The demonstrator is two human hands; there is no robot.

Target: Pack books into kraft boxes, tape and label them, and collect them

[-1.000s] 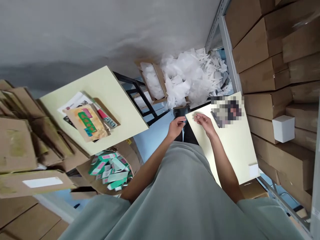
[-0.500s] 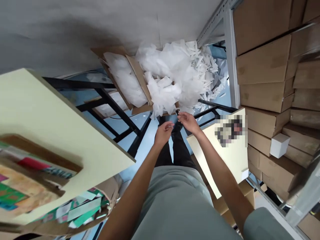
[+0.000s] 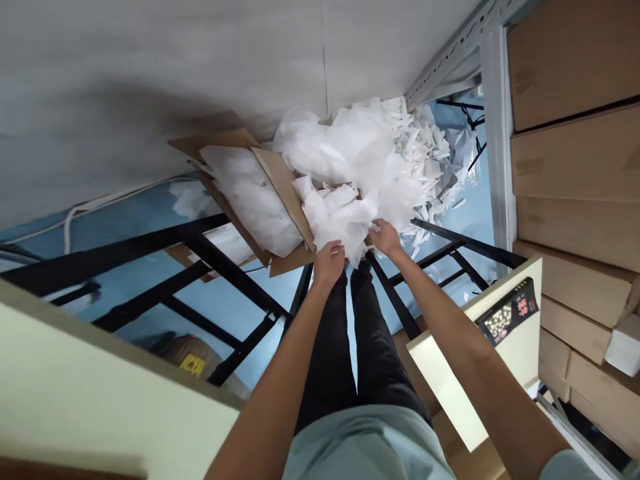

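A heap of white foam sheets lies ahead of my legs, partly in an open cardboard box. My left hand is at the near edge of the sheets, fingers curled; whether it grips one is too small to tell. Farther right, my right hand has its fingers bent together at the right edge of the same sheets, and what they hold, if anything, is unclear. More white sheets fill the box's left part.
A pale tabletop on black metal legs spans the lower left. On the right, a smaller pale table bears a black box. Stacked cartons stand on a grey rack. White scraps cover the floor ahead.
My hands have moved forward from above my legs to the near edge of the white sheets. The view has shifted, bringing more of the blue floor at left into sight.
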